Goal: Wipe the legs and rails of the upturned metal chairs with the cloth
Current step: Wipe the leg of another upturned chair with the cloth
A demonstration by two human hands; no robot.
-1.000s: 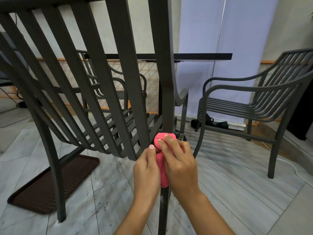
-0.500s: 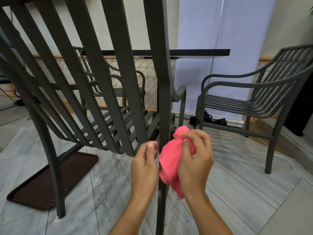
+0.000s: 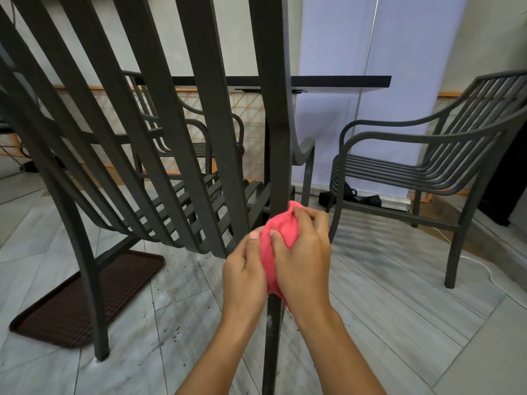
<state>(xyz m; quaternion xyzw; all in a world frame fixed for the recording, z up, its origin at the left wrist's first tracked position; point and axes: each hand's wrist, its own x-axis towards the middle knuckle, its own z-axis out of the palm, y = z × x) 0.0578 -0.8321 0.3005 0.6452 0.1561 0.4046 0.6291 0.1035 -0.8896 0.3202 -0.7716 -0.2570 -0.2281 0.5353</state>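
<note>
At near centre: pink cloth wrapped round dark grey metal chair leg, right hand and left hand both clamped on it.

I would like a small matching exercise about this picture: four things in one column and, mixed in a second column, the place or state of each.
1. pink cloth
2. brown ribbed floor mat
3. dark grey metal armchair
4. black bag

a. standing upright on the right
b. on the floor under that armchair's seat
c. on the floor at the left
d. wrapped round a dark chair leg

Pairs: 1-d, 2-c, 3-a, 4-b
</note>
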